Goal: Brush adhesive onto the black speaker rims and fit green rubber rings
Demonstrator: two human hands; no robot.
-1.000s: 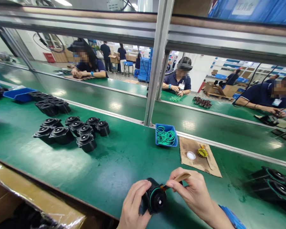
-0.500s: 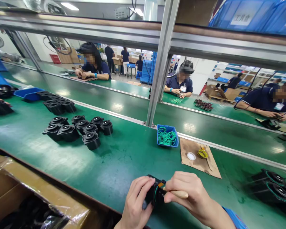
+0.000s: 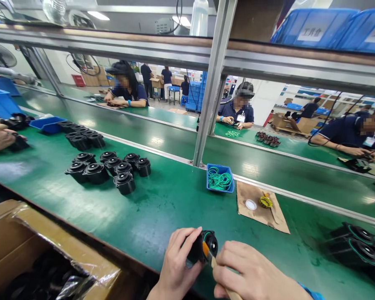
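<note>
My left hand [image 3: 178, 260] is wrapped round a black round housing [image 3: 210, 241] at the bottom middle, its face turned to the right with a green ring on it. In my right hand [image 3: 242, 266] is a brush [image 3: 213, 261] with a pale wooden handle, its orange tip touching the housing near the ring. Beyond the hands, a blue bin [image 3: 219, 189] holds green rings. To its right, a piece of cardboard [image 3: 243, 193] bears a white lid [image 3: 251, 204] and a small yellow container [image 3: 265, 202] with a flat wooden stick.
Black housings [image 3: 124, 183] stand in groups at left; more with green rings [image 3: 359, 250] stand at right. An open carton [image 3: 103, 275] is at the lower left. A metal post [image 3: 206, 96] rises behind the bin. Another person's hand [image 3: 0, 137] is at far left.
The housing has turned so its round face shows more. My right hand has shifted down and right, and the brush now points up at the rim. The person's hand at far left shows more.
</note>
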